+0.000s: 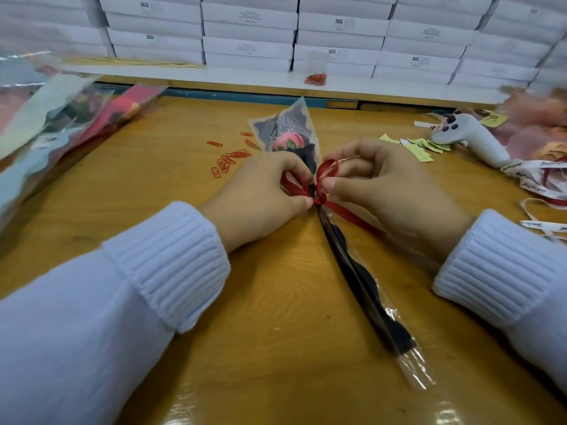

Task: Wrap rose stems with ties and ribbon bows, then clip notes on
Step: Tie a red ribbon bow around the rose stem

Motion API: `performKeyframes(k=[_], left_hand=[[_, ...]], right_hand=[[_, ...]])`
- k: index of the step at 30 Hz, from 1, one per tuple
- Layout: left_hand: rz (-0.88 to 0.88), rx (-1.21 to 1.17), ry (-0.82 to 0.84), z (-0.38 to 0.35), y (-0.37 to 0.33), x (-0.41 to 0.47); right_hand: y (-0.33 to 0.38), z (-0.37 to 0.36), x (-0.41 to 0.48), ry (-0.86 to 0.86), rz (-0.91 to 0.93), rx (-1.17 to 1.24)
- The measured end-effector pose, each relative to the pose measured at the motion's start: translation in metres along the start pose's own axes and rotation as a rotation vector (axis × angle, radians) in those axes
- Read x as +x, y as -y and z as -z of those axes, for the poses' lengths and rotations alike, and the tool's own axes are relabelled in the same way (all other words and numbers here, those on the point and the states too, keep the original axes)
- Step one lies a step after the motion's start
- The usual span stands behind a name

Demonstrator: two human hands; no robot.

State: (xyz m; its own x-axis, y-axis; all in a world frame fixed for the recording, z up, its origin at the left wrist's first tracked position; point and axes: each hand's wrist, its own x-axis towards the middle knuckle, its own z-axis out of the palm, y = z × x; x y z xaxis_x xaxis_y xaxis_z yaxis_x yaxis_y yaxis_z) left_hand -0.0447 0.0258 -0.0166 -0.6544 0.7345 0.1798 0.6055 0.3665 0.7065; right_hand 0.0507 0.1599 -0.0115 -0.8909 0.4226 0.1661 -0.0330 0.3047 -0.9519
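A wrapped rose (290, 142) lies on the table (153, 191), bloom away from the person, its sleeved stem (362, 283) running back toward them between the two hands. The left hand (260, 197) pinches one loop of the red ribbon (325, 176) and the right hand (389, 191) pinches the other, close together at the knot on the stem. Red clips (228, 161) lie scattered left of the rose, yellow notes (420, 147) to the right.
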Motion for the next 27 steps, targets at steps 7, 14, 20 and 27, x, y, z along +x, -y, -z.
performKeyframes(k=[7,14,20,27], left_hand=[[0.018,-0.033,0.036,0.001,0.002,0.0],[0.019,0.003,0.023,0.002,0.005,0.002],[-0.002,0.05,0.02,0.0,0.003,0.001],[0.002,0.047,0.072,0.005,0.002,-0.003]], right_hand=[[-0.004,0.006,0.0,0.049,-0.183,0.02],[0.009,0.018,-0.001,0.196,-0.232,-0.367],[0.008,0.012,-0.003,0.131,-0.143,-0.322],[0.008,0.015,-0.004,0.206,-0.121,-0.271]])
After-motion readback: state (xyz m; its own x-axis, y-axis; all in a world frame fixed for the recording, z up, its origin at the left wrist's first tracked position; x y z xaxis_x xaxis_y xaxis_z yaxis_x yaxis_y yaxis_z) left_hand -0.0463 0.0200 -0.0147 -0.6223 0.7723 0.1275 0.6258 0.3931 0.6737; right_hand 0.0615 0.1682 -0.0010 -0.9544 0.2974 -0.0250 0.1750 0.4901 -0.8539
